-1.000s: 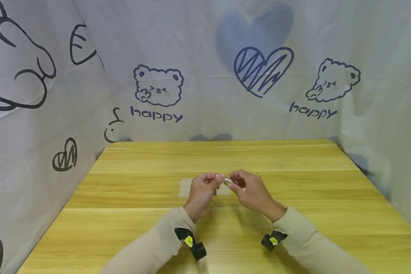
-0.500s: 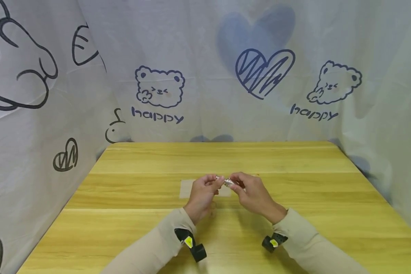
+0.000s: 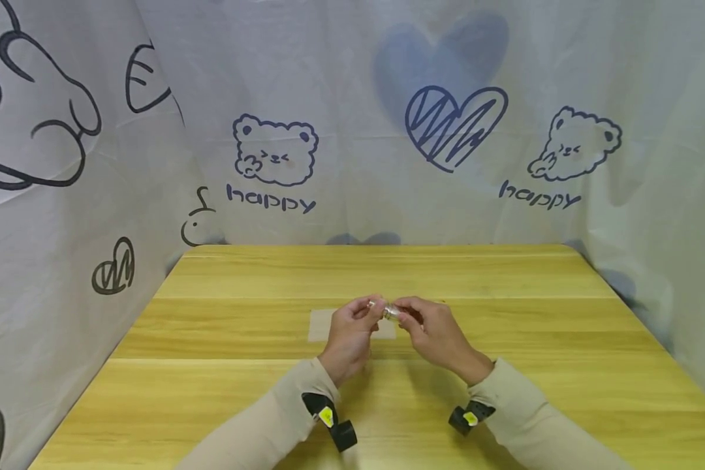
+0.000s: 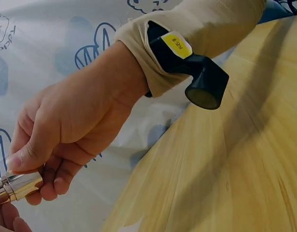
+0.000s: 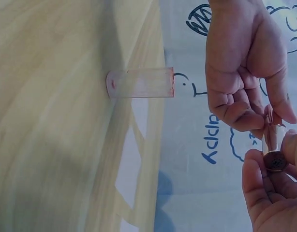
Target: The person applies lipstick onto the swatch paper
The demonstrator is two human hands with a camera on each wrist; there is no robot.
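Above the counter (image 3: 241, 385), the left hand (image 3: 348, 334) and right hand (image 3: 442, 331) pinch opposite ends of a tube (image 3: 391, 313), apparently to steady it.

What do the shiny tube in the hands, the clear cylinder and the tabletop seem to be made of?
The shiny tube looks like polished golden metal, given its bright reflections, though coated plastic is possible. The clear cylinder looks smooth and lets the background show through: probably plastic, maybe glass. The tabletop shows yellowish grain with a soft sheen: wood or laminate.

Clear cylinder (image 5: 141, 83), pale sheet (image 3: 320, 326) on tabletop (image 3: 505, 281)
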